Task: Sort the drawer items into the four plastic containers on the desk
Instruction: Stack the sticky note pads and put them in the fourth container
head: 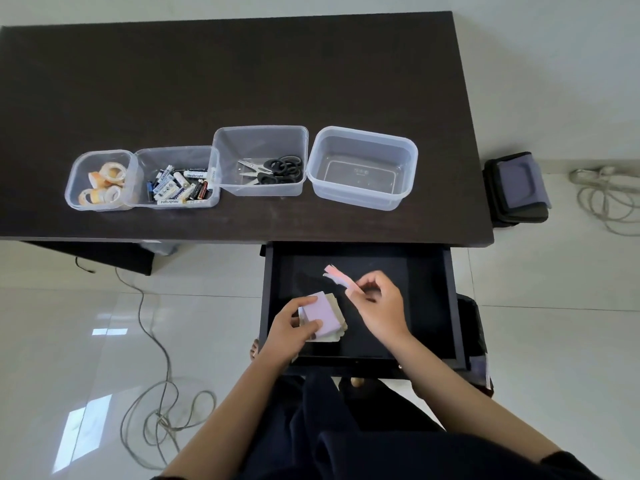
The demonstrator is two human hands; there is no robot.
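Gathering sticky notes from the open drawer [360, 252] at six o'clock, seen from the head. Left hand [294, 329] gripping a stack of note pads [323, 318], thumb and fingers curled round its edges. Right hand [379, 306] pinching a few loose pink slips [337, 275] between thumb and fingertips. Sitting filled already: tape, battery and scissors tubs at ten to twelve o'clock. Likely needing next: lifting both handfuls towards one o'clock into the empty container [362, 168], judging by what remains unfilled.

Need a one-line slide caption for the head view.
Over the open drawer, left hand holds sticky-note pads, right hand pinches pink strips; rightmost container empty.
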